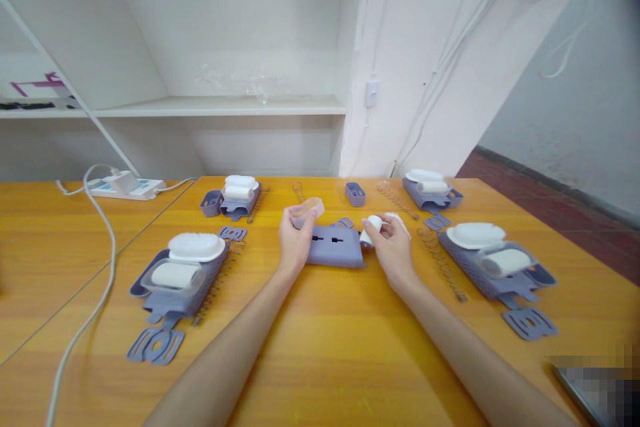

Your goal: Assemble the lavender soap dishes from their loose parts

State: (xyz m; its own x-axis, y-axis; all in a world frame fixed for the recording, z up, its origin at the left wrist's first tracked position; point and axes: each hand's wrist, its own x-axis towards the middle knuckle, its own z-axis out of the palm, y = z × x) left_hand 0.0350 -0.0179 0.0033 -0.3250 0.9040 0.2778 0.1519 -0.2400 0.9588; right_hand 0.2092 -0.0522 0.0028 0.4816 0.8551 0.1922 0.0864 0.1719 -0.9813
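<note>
My left hand is closed around a small clear plastic box, held just above the left end of a purple slotted basket lying on the orange table. My right hand grips a small white roll at the basket's right end. A white plate-like piece shows behind the right hand's fingers. A small purple cup stands just beyond the basket.
Similar purple basket sets with white lids and rolls sit at near left, far left, far right and near right. Metal springs and flat purple brackets lie beside them. A power strip and cable cross the left side.
</note>
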